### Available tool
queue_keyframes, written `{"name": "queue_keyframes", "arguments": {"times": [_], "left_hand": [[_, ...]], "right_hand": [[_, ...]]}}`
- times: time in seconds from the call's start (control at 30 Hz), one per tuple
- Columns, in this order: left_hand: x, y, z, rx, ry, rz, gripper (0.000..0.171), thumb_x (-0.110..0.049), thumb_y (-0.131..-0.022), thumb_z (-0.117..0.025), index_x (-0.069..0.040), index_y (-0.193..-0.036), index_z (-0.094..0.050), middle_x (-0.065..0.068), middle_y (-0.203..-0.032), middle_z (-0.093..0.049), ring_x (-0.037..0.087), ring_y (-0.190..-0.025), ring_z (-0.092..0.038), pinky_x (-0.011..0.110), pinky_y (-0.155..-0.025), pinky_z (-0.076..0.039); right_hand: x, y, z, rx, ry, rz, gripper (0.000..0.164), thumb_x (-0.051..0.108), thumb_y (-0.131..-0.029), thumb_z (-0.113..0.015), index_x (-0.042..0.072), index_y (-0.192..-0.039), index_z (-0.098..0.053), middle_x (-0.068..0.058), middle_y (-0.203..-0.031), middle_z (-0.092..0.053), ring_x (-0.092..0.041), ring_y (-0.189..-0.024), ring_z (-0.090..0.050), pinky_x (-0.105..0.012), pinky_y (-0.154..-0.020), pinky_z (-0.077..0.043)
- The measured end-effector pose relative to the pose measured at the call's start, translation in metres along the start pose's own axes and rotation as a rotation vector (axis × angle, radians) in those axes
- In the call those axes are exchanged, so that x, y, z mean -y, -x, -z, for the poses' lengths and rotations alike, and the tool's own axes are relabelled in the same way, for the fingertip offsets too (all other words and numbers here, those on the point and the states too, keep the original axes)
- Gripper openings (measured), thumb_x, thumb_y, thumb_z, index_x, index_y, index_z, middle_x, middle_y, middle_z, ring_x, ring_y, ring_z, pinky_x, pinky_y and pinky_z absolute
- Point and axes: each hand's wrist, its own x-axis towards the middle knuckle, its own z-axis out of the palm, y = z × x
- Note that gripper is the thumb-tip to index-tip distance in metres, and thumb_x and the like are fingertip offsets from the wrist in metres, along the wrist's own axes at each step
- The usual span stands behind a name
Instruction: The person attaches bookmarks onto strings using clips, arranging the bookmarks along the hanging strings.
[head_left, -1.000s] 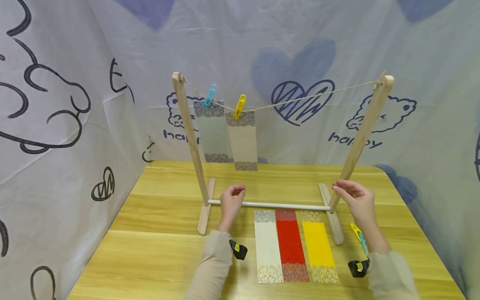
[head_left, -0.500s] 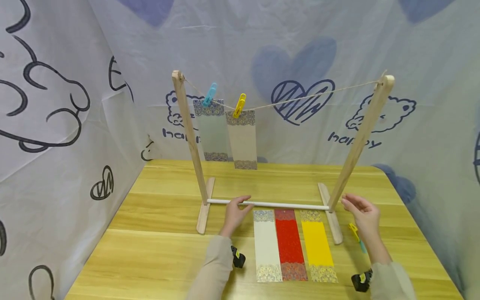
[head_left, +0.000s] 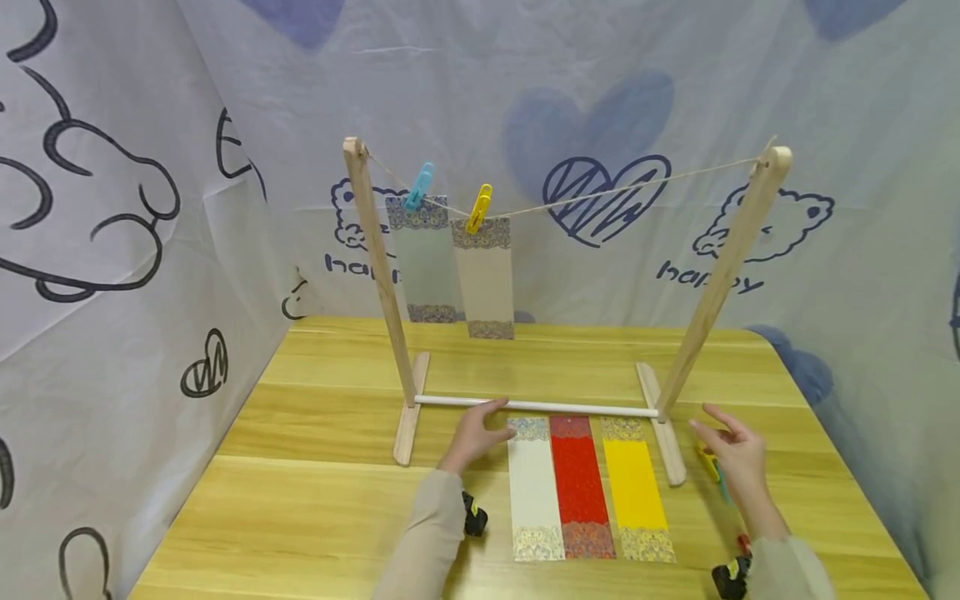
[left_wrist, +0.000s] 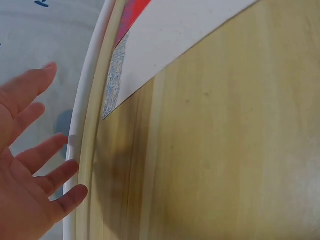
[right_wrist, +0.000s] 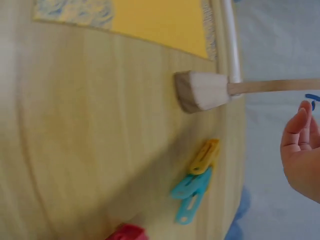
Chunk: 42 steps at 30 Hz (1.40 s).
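My left hand (head_left: pixel 476 435) hovers by the top corner of a white paper strip (head_left: pixel 534 487), thumb and fingers spread and holding nothing. Beside that strip lie a red one (head_left: pixel 581 479) and a yellow one (head_left: pixel 633 483), all with patterned ends. On the right, my right hand (head_left: pixel 737 454) hangs over the clothespins, fingers loosely bent with nothing between them. A yellow clothespin (right_wrist: pixel 205 157) and a blue clothespin (right_wrist: pixel 192 192) lie together on the table in the right wrist view. Part of a red clothespin (right_wrist: pixel 127 233) shows at that view's bottom edge.
A wooden stand with a left post (head_left: pixel 381 275), right post (head_left: pixel 723 283) and white bottom bar (head_left: pixel 570 408) rises behind the strips. Along its string (head_left: pixel 600 197), a blue clothespin (head_left: pixel 418 187) and a yellow clothespin (head_left: pixel 478 208) hold two hanging strips. A patterned cloth backs the table.
My left hand has shifted slightly right and down, its fingers spreading apart. My right hand has come down from beside the right post towards the clothespins. The hanging strips stay in place.
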Motion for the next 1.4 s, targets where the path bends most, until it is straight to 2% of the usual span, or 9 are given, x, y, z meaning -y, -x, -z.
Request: {"name": "queue_keyframes", "arguments": {"times": [0.2,0.3,0.53,0.67,0.87,1.07,1.13,1.27,1.4], "left_hand": [[0.0,0.0,-0.004,0.055,-0.1,0.0,0.063,-0.015,-0.072,-0.073,-0.005,-0.129,-0.047,0.021,-0.134,-0.038,0.038,-0.121,-0.034,0.052,-0.098,-0.026],[-0.002,0.0,-0.005,0.078,-0.167,-0.015,0.067,-0.015,-0.07,-0.075,-0.007,-0.13,-0.046,0.021,-0.136,-0.035,0.041,-0.121,-0.033,0.055,-0.097,-0.025],[-0.003,0.0,-0.006,0.102,-0.303,-0.054,0.069,-0.017,-0.066,-0.078,-0.008,-0.128,-0.048,0.017,-0.131,-0.042,0.038,-0.117,-0.037,0.055,-0.096,-0.027],[-0.004,0.0,-0.008,0.139,-0.363,-0.059,0.071,-0.019,-0.066,-0.079,-0.008,-0.129,-0.048,0.017,-0.132,-0.041,0.039,-0.118,-0.037,0.055,-0.096,-0.027],[-0.003,-0.001,-0.011,0.188,-0.439,-0.065,0.07,-0.023,-0.066,-0.078,-0.011,-0.128,-0.049,0.02,-0.134,-0.038,0.04,-0.118,-0.036,0.057,-0.094,-0.027],[-0.004,-0.002,-0.014,0.226,-0.531,-0.08,0.072,-0.028,-0.065,-0.079,-0.015,-0.129,-0.049,0.02,-0.136,-0.034,0.04,-0.12,-0.033,0.056,-0.095,-0.027],[-0.005,-0.001,-0.015,0.241,-0.563,-0.077,0.073,-0.031,-0.065,-0.079,-0.016,-0.129,-0.049,0.02,-0.137,-0.033,0.039,-0.122,-0.031,0.056,-0.095,-0.027],[-0.004,-0.001,-0.018,0.265,-0.614,-0.071,0.075,-0.035,-0.064,-0.078,-0.019,-0.131,-0.047,0.019,-0.138,-0.031,0.039,-0.123,-0.028,0.055,-0.096,-0.027],[-0.001,0.0,-0.02,0.283,-0.63,-0.07,0.076,-0.035,-0.064,-0.078,-0.02,-0.132,-0.047,0.019,-0.139,-0.03,0.039,-0.125,-0.026,0.054,-0.097,-0.026]], "right_hand": [[0.015,0.016,0.008,0.125,0.084,-0.141,0.059,0.026,-0.074,-0.074,0.013,-0.127,-0.052,0.014,-0.12,-0.053,-0.001,-0.064,-0.056,-0.015,-0.048,-0.044],[0.033,0.025,0.008,0.138,0.09,-0.199,0.059,0.023,-0.075,-0.073,0.013,-0.128,-0.051,0.018,-0.117,-0.051,0.003,-0.077,-0.055,-0.014,-0.057,-0.046],[0.076,0.047,0.001,0.124,0.198,-0.298,0.065,0.021,-0.076,-0.072,0.006,-0.133,-0.043,0.027,-0.103,-0.049,0.008,-0.076,-0.048,-0.011,-0.053,-0.041],[0.077,0.053,0.005,0.109,0.215,-0.31,0.071,0.016,-0.077,-0.071,-0.006,-0.133,-0.034,0.032,-0.092,-0.049,0.012,-0.082,-0.047,-0.012,-0.059,-0.045],[0.064,0.054,0.013,0.053,0.273,-0.374,0.068,0.01,-0.075,-0.071,-0.004,-0.132,-0.037,0.028,-0.099,-0.05,0.003,-0.061,-0.051,-0.016,-0.049,-0.043],[0.059,0.054,0.016,0.06,0.363,-0.384,0.068,0.011,-0.073,-0.072,-0.002,-0.131,-0.04,0.031,-0.093,-0.049,0.005,-0.065,-0.049,-0.018,-0.051,-0.045],[0.059,0.055,0.016,0.062,0.378,-0.392,0.069,0.012,-0.071,-0.073,-0.003,-0.13,-0.041,0.027,-0.097,-0.051,0.006,-0.068,-0.047,-0.018,-0.05,-0.045],[0.059,0.056,0.015,0.069,0.421,-0.384,0.067,0.01,-0.071,-0.074,-0.006,-0.128,-0.043,0.0,-0.115,-0.056,0.004,-0.063,-0.048,-0.02,-0.047,-0.044],[0.057,0.057,0.015,0.084,0.439,-0.383,0.063,0.005,-0.072,-0.071,-0.008,-0.127,-0.042,-0.027,-0.126,-0.042,-0.005,-0.047,-0.048,-0.022,-0.04,-0.043]]}}
